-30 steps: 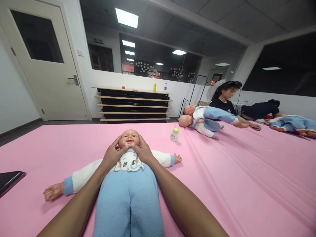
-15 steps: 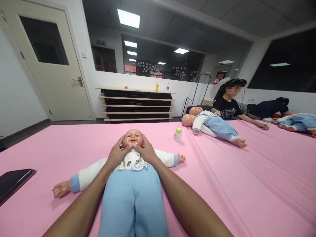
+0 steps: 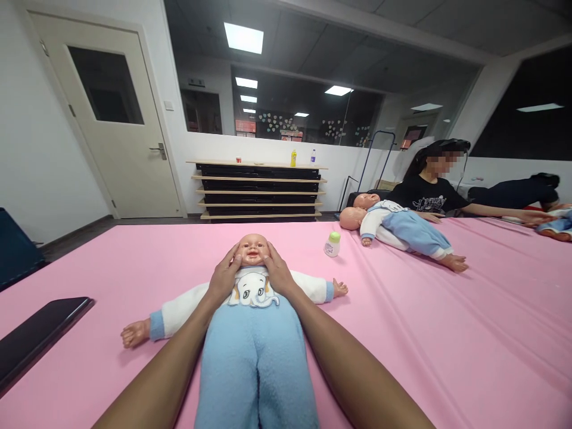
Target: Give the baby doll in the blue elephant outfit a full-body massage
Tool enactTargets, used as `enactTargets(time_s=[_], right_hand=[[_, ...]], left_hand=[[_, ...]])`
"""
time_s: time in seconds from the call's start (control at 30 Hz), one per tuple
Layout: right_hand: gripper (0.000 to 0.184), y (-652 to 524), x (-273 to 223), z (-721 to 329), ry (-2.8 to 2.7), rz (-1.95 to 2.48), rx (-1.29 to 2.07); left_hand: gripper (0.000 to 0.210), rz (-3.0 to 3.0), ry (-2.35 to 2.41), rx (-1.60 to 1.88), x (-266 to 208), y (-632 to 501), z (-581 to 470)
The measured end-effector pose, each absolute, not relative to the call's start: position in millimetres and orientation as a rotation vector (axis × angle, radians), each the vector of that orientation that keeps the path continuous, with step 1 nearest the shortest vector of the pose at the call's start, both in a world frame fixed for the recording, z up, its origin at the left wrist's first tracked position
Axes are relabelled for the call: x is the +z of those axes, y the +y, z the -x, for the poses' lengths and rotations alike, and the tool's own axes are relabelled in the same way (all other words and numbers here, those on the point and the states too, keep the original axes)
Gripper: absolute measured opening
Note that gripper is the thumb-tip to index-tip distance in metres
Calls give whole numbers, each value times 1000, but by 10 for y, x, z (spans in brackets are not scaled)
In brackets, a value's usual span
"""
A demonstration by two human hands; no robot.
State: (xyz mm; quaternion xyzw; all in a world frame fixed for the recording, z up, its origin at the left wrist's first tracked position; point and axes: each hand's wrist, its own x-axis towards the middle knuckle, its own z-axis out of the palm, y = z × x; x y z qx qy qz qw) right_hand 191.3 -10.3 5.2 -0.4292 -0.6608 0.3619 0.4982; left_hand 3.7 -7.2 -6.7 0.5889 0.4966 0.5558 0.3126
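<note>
A baby doll point(image 3: 254, 351) lies on its back on the pink table cover point(image 3: 424, 333), dressed in light blue trousers and a white top with an elephant on the chest. Its arms stretch out to both sides. My left hand point(image 3: 224, 275) cups one side of the doll's head, thumb on the cheek. On the opposite side, my right hand point(image 3: 279, 271) holds the head the same way, its thumb beside the mouth. The fingers of both hands curve along the sides of the head and are partly hidden. To the right stands a small white bottle point(image 3: 332, 245) with a green cap.
A black phone-like device point(image 3: 40, 339) lies at the left. Two more dolls point(image 3: 402, 229) rest at the right, near a person point(image 3: 435, 187) in black. Another person point(image 3: 513, 193) leans over farther right. Behind the table is a stack of boards point(image 3: 259, 179).
Both my thumbs have moved from beneath the doll's chin up and outward onto its cheeks. The view has turned slightly left. The person in black now reaches farther right with one arm.
</note>
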Motion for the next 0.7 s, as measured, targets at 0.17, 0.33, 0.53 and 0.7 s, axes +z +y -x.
enactTargets(time_s=[0.17,0.33,0.53,0.7], right_hand=[[83,-114,67,-1913,-1628,1007,886],[67,-139,92,-1912,-1593,1008,891],[77,-121,67,-1916,-1614,1036,880],[74,-109,52,-1916,-1608,1038,862]], left_hand=[[81,-1563,1310,1379,-86,-57,-30],[67,-1428,1246,1497,-89,-64,-47],[75,-1556,1306,1427,-67,-80,-50],[69,-1490,1275,1465,-95,-51,-38]])
